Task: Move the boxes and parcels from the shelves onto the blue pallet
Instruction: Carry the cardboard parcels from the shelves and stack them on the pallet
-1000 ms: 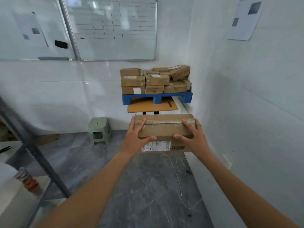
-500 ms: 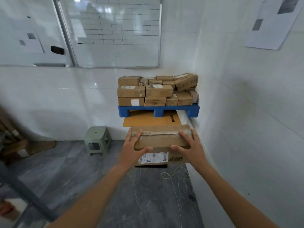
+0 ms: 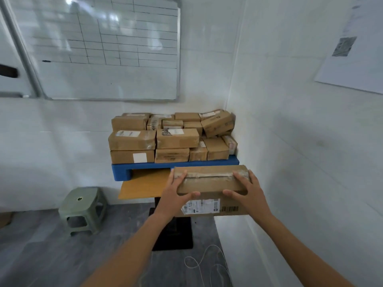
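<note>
At far left a green plastic stool [image 3: 83,210] with a hole in its square seat stands on the grey marbled floor [image 3: 41,255], with open floor around it. Above it a gridded whiteboard [image 3: 107,48] hangs on the glossy white wall; its left edge is cut off by the frame. In the corner, the blue pallet [image 3: 122,172] sits on a small table [image 3: 143,185] with an orange-brown top and a black pedestal base, which is partly hidden by the forearms. The stacked boxes [image 3: 172,137], brown cardboard with tape and white labels, fill the pallet in two to three layers, the right ones against the side wall; one at top right lies tilted.

In front of the pallet's right half, held in the air, is a long cardboard box [image 3: 211,189] with a taped seam and a barcode label whose print is too blurred to read. The left hand [image 3: 176,195] grips its left end, fingers on top, thumb on the near face. The right hand [image 3: 246,193] grips the right end likewise. A thin white cord [image 3: 199,264] loops on the floor below, by the right wall.
</note>
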